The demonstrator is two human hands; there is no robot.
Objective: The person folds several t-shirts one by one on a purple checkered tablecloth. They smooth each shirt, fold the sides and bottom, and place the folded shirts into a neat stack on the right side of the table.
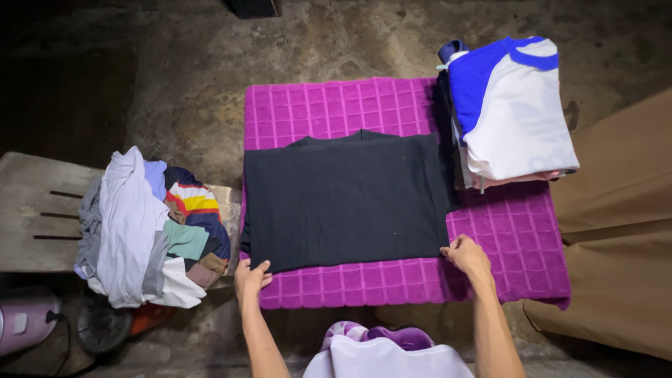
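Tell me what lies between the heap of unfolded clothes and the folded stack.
In the head view, the black garment on the purple towel lies between the heap and the stack.

Black garment [346, 203] lies folded flat on purple towel [336, 105]

Your left hand [250, 276]: low and to the left, palm down, fingers curled forward, thumb tucked beside them, fingertips pinched together. Your left forearm: bare, rising from the bottom edge, leaning slightly inward toward the wrist. Your right hand [467, 255]: a little higher and farther forward than the left, knuckles up, fingers bent and closed in a pinch. Your right forearm: bare, straight, angled up from the bottom edge. Both hands well apart.
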